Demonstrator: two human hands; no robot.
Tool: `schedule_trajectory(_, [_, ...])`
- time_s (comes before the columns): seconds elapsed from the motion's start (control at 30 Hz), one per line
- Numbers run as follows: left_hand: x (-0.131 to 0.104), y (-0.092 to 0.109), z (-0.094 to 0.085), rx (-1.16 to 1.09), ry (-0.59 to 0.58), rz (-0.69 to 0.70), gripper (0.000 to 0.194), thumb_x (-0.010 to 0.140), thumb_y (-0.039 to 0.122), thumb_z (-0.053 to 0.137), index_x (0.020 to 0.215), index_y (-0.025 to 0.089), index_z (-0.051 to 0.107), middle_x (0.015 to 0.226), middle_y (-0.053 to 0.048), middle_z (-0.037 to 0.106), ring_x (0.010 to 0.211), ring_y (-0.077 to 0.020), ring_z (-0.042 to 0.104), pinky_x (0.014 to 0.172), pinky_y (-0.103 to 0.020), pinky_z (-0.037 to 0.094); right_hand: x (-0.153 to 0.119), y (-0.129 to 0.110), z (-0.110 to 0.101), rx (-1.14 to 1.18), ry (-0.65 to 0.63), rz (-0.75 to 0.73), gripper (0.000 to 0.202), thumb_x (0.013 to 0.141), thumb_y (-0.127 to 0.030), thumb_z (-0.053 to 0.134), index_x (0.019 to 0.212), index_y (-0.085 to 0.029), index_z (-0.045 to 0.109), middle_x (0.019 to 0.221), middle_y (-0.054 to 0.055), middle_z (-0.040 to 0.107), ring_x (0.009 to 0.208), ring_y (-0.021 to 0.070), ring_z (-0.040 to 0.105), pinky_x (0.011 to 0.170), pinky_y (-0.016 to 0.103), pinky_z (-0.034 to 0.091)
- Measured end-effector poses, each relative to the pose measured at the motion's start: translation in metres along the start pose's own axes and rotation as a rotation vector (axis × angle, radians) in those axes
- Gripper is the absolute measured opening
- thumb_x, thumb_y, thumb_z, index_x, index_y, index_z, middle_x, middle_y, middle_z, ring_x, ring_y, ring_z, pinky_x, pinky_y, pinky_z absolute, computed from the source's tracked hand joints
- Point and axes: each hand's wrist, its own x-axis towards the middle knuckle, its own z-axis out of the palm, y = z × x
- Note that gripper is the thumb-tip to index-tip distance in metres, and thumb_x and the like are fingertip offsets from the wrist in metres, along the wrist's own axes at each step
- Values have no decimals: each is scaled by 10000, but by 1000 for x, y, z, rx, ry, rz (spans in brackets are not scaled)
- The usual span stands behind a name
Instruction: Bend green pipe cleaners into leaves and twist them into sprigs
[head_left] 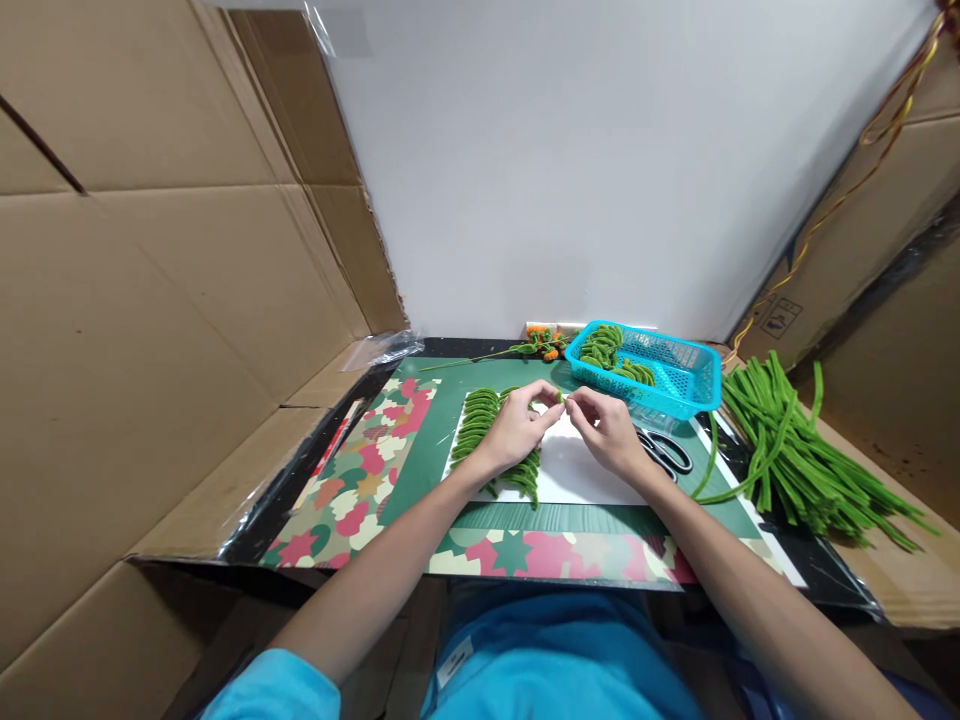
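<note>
Both hands meet over the white sheet (577,470) at the middle of the table (450,385). Left hand (517,425): fingers curled, thumb and forefinger pressed together, pinching one end of a small green pipe-cleaner piece (559,397). Right hand (611,430): fingertips drawn together on the other end of the same piece, the two hands' tips nearly touching. The piece is held just above the far edge of the white sheet; its exact shape is too small to tell.

Relative to the white sheet:
- On its left part, partly under the left hand and wrist, a row of bent green pieces (480,425) lies side by side, running from the far edge to the near edge.
- Just to its right, black-handled scissors (667,452) lie flat, close to the right wrist.
- Beyond its far right corner, a blue mesh basket (679,375) holds more bent green pieces at its left end.
- Beyond its far edge, next to the basket's left side, a green stem with orange blossoms (536,346) lies against the white wall.
- Well to its right, a loose bundle of long straight green stems (795,455) fans out across the table edge; one stem curves back toward the scissors.
- Under it, a green mat (435,420); left of and nearer than that, a star-patterned sheet (360,480) in pink, green and cream.

Cardboard panels (150,300) close in the left and right sides.
</note>
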Motion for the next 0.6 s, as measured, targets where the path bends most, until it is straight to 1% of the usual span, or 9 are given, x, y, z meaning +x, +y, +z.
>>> schedule_trajectory(0.13, [0,1,-1,83,79,39,263,939,446,657,931,184,639,903,-19,683,632,-116,577,543,-218,450,-2,4,3,-93,44,-58,222,991,-303,526,790,-225,581,673,-3,572,588,151,496,593,277,359])
schedule_trajectory(0.2, [0,1,-2,132,95,54,248,950,425,638,898,183,647,873,-21,686,701,-141,608,577,-224,456,-4,6,4,-141,58,-87,186,966,-264,540,791,-223,587,683,0,575,614,155,510,614,278,354])
schedule_trajectory(0.4, [0,-1,-1,216,93,87,191,954,355,621,889,184,677,863,-28,710,799,-172,647,607,-227,459,-7,7,4,-236,63,-140,175,985,-248,534,846,-218,637,737,13,639,622,149,534,604,268,350])
schedule_trajectory(0.6, [-1,0,0,231,75,94,196,951,345,636,908,176,724,868,-39,748,811,-179,682,658,-242,501,-6,7,3,-279,131,-142,165,1006,-242,551,882,-201,652,787,31,688,609,144,562,602,266,384])
